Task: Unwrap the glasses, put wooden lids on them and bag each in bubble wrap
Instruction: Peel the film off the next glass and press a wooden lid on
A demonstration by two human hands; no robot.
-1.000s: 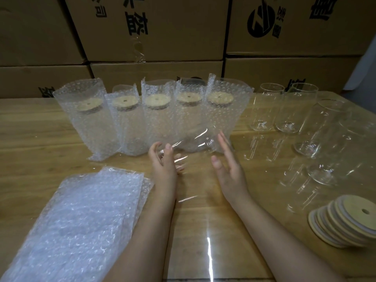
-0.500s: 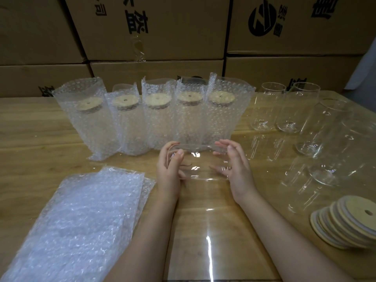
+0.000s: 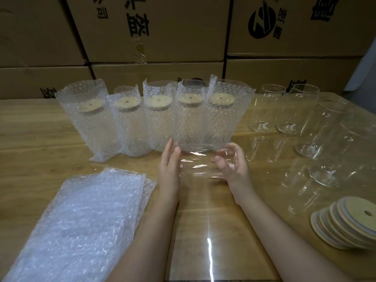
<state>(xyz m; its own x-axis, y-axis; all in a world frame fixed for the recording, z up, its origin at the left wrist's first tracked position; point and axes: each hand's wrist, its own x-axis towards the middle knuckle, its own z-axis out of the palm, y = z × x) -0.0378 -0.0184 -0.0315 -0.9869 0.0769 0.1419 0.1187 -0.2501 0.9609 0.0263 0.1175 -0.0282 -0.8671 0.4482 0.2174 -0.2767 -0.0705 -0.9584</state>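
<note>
Left hand: palm turned inward, fingers straight and raised, pressed flat against the left side of the clear wrap; one second earlier lower and nearer the body, half a second earlier curled at the wrap's edge.
Right hand: fingers curved around the right side of the clear wrap, thumb pointing left; open and flat one second earlier, now cupped.
Clear wrap: transparent film held between both hands, just in front of the bagged row; whether a glass lies inside, not discernible.
Bagged glasses: five upright in bubble-wrap bags, each with a wooden lid, in a row at the worktop's middle; unmoved since the earlier frames.
Bare glasses: several upright at right, without lids, well apart from the hands; unchanged.
Wooden lids: fanned stack at lower right, each with a small hole.
Bubble-wrap bags: flat pile at lower left, beside the left forearm; unchanged.
Worktop: wood grain under a glossy clear cover.
Cartons: stacked brown boxes with black print behind the worktop.
</note>
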